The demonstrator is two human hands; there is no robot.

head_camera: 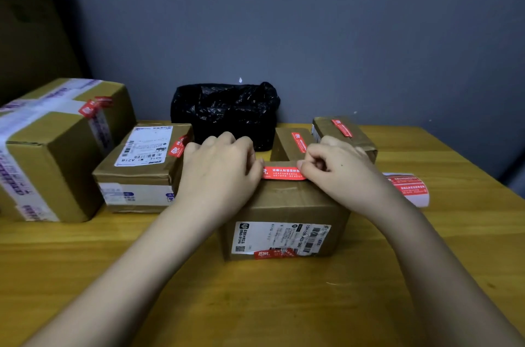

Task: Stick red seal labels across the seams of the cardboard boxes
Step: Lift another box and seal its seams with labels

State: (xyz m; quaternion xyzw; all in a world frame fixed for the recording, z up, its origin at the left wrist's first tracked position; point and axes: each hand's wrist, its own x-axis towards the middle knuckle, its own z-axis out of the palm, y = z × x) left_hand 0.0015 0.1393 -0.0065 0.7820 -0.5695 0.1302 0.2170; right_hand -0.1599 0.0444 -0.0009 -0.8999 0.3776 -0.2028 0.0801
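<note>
Wooden table (426,275): my left hand (218,173) and right hand (341,170) pinch a red label (284,173) (ends hidden) atop the near-edge box (287,204)

Head-worn view, facing forward and down, close over table (454,233)

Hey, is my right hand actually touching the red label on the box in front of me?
Touching. In the head view the right hand pinches the right end of the red label, its fingertips overlapping the label's edge on top of the front box.
</note>
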